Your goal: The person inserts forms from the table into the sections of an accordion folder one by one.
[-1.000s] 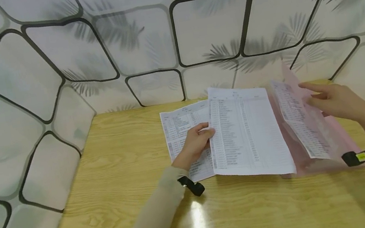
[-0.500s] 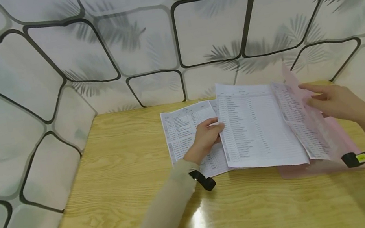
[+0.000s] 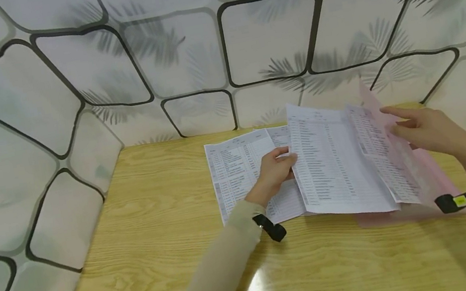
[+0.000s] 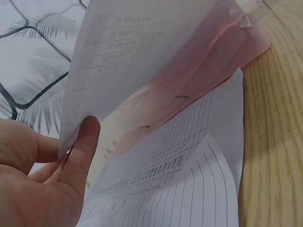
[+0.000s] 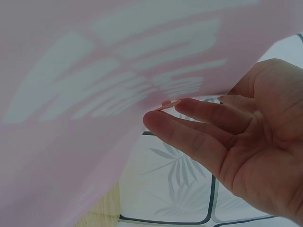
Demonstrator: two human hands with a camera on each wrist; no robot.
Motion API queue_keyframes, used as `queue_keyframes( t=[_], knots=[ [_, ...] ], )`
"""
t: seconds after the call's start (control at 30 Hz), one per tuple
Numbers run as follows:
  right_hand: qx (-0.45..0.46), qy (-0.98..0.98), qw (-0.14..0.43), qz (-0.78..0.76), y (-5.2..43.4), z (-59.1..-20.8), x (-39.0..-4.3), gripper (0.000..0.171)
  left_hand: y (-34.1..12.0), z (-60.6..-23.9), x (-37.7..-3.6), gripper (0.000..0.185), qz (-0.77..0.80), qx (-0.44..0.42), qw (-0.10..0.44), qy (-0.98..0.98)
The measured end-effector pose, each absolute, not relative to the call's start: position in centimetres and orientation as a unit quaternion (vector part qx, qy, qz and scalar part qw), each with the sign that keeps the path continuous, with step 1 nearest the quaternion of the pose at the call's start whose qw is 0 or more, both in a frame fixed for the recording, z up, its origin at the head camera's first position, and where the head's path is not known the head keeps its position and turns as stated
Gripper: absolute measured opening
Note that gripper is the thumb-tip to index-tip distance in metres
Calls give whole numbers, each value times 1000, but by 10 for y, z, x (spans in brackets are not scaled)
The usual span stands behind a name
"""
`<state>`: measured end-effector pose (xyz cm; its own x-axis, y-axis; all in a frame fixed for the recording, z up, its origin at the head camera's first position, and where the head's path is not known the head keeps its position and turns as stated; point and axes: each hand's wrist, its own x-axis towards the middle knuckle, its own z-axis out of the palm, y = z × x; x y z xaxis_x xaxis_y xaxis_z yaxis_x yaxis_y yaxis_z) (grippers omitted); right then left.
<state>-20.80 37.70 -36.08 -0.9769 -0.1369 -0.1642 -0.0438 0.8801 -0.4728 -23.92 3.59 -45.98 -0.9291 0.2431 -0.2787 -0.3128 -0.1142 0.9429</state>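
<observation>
My left hand (image 3: 286, 157) pinches the left edge of a printed sheet (image 3: 336, 159), which lies tilted with its right part inside an open pink see-through folder (image 3: 433, 169). In the left wrist view the thumb (image 4: 83, 151) presses that sheet's edge (image 4: 137, 52), with the pink folder (image 4: 213, 71) behind it. My right hand (image 3: 393, 120) holds the folder's upper flap (image 3: 386, 146) lifted. The right wrist view shows my fingers (image 5: 189, 137) under the edge of the pink flap (image 5: 85, 104); the thumb is hidden behind it.
A second printed sheet (image 3: 237, 170) lies flat on the wooden table (image 3: 161, 238), partly under my left hand and the lifted sheet. Patterned panel walls (image 3: 68, 90) close in the table at the back and left. Black bands sit on both wrists.
My left hand has slid the printed sheet to the right, deeper into the pink folder, uncovering more of the flat sheet. The right hand has stayed still, holding the flap up.
</observation>
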Motion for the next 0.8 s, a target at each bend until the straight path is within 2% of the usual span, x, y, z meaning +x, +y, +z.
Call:
queue_keyframes(
  t=[0.37, 0.53, 0.8],
  knots=[
    [-47, 966, 94, -238, 376, -359, -208, 64, 41, -467, -238, 44, 746, -38, 203, 633],
    [-47, 965, 93, -240, 376, -358, -208, 63, 42, -470, -238, 40, 757, -48, 214, 616],
    [-49, 965, 86, -243, 377, -361, -208, 63, 48, -463, -235, 42, 770, -46, 221, 597]
  ],
)
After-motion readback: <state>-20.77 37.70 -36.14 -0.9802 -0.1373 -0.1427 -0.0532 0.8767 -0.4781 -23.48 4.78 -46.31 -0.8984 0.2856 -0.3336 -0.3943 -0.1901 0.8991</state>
